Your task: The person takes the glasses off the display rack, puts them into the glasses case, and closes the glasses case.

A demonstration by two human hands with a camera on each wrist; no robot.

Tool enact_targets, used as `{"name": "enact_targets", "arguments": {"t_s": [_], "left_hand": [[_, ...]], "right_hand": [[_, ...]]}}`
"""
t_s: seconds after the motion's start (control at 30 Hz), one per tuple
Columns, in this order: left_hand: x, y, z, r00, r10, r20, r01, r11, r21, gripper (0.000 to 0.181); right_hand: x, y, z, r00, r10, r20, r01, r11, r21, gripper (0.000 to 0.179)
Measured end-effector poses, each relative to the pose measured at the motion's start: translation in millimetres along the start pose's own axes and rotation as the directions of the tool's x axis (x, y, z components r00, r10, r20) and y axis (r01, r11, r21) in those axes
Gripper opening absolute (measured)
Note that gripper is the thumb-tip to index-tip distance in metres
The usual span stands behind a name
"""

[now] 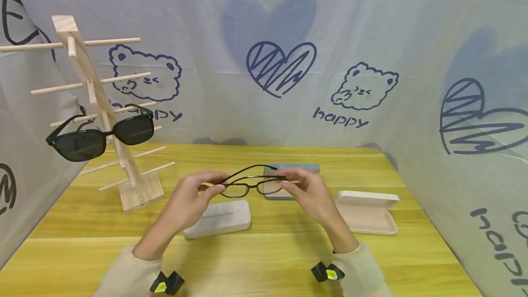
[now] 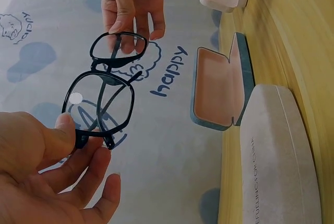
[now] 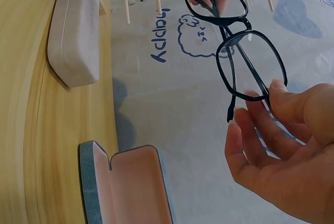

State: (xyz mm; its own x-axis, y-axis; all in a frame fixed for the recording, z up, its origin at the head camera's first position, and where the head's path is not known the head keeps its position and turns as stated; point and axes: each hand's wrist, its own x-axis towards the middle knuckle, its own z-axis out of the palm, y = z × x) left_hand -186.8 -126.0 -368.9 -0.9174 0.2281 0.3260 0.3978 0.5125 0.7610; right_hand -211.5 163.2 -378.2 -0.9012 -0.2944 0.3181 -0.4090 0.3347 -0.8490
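Black-framed eyeglasses with clear lenses are held up above the table between both hands. My left hand pinches the frame's left end between thumb and fingers. At the other end, my right hand pinches the frame the same way. In the left wrist view, the temples cross behind the lenses, partly folded. Below the left hand lies a closed whitish glasses case with lettering on its lid. Behind the glasses, an open blue case with a pink lining is partly covered by the right hand in the head view.
A wooden display stand with several pegs rises at the left, carrying black sunglasses. At the right, an open whitish case with a pink inside lies on the wood-grain table. Printed cloth hangs behind and at both sides.
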Motion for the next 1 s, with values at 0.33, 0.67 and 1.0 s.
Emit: {"name": "enact_targets", "arguments": {"t_s": [0.33, 0.67, 1.0], "left_hand": [[2.4, -1.2, 3.7, 1.000, 0.002, -0.004, -0.002, 1.000, 0.021, 0.022], [7.1, -4.1, 9.4, 1.000, 0.009, 0.014, -0.009, 1.000, 0.013, 0.021], [20.3, -9.1, 21.7, 0.998, -0.018, 0.061, 0.021, 0.998, -0.053, 0.022]], "right_hand": [[1.5, 2, 0, 0.999, 0.022, -0.033, -0.024, 0.997, -0.067, 0.021], [0.5, 0, -5, 0.994, 0.103, -0.023, -0.105, 0.985, -0.134, 0.022], [0.0, 8, -16, 0.987, 0.155, -0.041, -0.159, 0.981, -0.112, 0.022]]}}
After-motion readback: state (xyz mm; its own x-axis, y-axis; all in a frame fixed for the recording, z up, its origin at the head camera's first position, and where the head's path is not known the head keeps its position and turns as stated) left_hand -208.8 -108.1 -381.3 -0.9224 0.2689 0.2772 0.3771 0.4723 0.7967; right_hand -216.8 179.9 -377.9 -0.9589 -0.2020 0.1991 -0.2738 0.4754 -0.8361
